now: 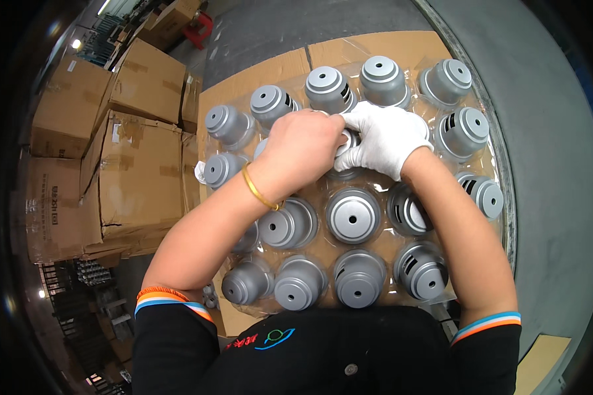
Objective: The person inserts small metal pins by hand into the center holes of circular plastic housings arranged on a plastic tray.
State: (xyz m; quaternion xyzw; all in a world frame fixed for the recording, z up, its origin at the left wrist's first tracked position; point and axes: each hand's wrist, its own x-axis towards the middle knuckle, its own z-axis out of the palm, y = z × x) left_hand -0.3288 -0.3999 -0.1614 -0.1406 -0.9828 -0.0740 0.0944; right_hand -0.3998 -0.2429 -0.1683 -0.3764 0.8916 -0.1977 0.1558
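My bare left hand, a gold-coloured bangle on its wrist, is closed with its fingers bent at the middle of the spread of parts. Whatever its fingertips pinch is hidden. Against it, my right hand in a white glove curls around a grey cup-shaped metal housing, of which only a little shows between the hands. Several similar stepped grey housings, such as this one, stand around them in rows, each with a small hole in its top. Some, like this slotted housing, have dark slots in the side.
A clear plastic tray holds the housings, over a cardboard sheet. Large cardboard boxes are stacked at the left. A red stool stands far off. At the right runs a grey surface with a yellowish sheet.
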